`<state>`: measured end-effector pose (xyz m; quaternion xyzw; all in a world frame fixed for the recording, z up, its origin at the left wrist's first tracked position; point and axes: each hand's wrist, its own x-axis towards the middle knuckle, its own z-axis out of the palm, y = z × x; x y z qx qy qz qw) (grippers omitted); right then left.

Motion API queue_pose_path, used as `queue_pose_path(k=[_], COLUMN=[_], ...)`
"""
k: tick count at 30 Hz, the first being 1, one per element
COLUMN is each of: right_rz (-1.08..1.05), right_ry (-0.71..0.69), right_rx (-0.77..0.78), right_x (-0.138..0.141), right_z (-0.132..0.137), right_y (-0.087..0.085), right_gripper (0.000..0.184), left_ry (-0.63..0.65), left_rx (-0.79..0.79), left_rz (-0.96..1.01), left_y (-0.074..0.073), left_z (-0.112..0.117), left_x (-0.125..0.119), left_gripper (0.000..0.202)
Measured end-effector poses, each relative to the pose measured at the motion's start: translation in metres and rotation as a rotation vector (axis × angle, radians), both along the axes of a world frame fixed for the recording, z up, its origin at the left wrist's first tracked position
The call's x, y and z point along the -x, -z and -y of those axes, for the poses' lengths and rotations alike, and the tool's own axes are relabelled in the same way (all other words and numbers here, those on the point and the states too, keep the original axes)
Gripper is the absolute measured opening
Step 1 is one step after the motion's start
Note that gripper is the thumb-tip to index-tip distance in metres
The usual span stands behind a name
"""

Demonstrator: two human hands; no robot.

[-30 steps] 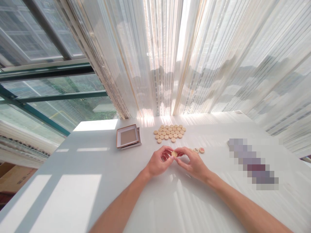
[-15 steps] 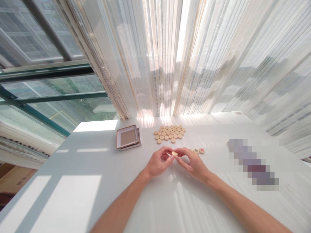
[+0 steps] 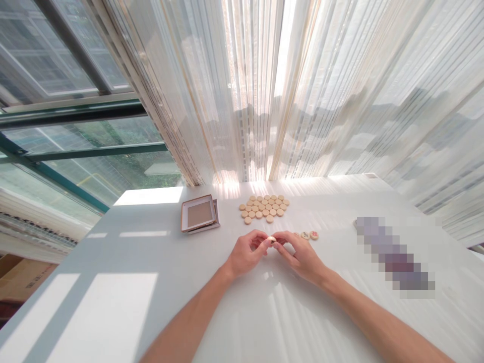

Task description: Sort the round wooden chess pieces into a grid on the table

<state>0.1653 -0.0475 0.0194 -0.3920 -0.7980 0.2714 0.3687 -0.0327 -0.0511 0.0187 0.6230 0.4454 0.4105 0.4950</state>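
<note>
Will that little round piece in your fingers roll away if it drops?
Probably, if it lands on edge: the chess piece is a round disc and the table looks smooth. Flat, it likely stays put, like the cluster of pieces. It seems light: the left hand and right hand pinch it with fingertips alone.

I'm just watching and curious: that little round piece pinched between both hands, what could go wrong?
The disc is held only by fingertips of the left hand and right hand, so it might slip and roll across the smooth table. Falling, it could also knock the two marked pieces just beyond the right hand.
</note>
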Motion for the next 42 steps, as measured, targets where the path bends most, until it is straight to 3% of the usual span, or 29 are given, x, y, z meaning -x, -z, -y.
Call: queue_pose_path(k=[15,30,42], right_rz=[0.023,0.022,-0.011], right_ry=[-0.017,-0.024,-0.047], right_rx=[-0.081,-0.040,-0.047], right_x=[-0.002,-0.002,0.000], right_z=[-0.001,0.000,-0.001], right_y=[0.010,0.008,0.008], right_gripper=[0.027,0.030,0.025], left_ry=[0.018,0.061,-0.002], left_rx=[0.012,-0.019,-0.048], left_rz=[0.008,0.005,-0.002], left_y=[0.006,0.007,0.011], left_z=[-0.001,-0.001,-0.002], left_x=[0.002,0.005,0.001], left_gripper=[0.036,0.027,0.024])
